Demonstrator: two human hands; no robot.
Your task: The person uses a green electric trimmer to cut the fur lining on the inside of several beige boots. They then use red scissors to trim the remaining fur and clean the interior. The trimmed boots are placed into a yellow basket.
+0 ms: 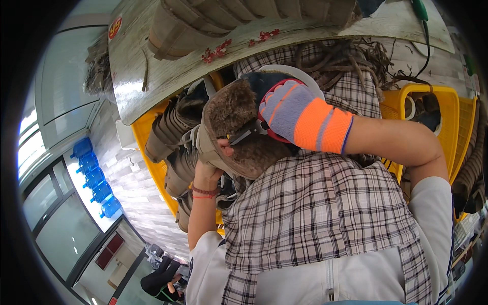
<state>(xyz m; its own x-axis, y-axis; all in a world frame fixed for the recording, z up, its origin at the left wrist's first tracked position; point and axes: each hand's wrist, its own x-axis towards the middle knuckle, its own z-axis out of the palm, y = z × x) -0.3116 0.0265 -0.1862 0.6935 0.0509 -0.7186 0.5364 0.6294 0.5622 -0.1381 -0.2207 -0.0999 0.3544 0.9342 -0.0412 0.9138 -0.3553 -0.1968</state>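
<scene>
A tan boot (202,134) with a brown fur lining (231,112) rests against my lap, its opening toward me. My left hand (209,165) is closed on the near left edge of the boot, thumb pressed to the fur. Inside the opening are red-handled scissors (250,133), gripped by my right hand (295,114), which wears a purple and orange knit glove. The blades point left toward my left thumb; the glove hides most of the handles.
A wood-patterned table (173,71) stands ahead, with a row of nested tan boot pieces (203,23) on it. Boots fill a yellow crate (147,127) at left; another yellow crate (450,109) is at right. Fur strips (335,61) lie on my plaid apron. A person (162,277) is at lower left.
</scene>
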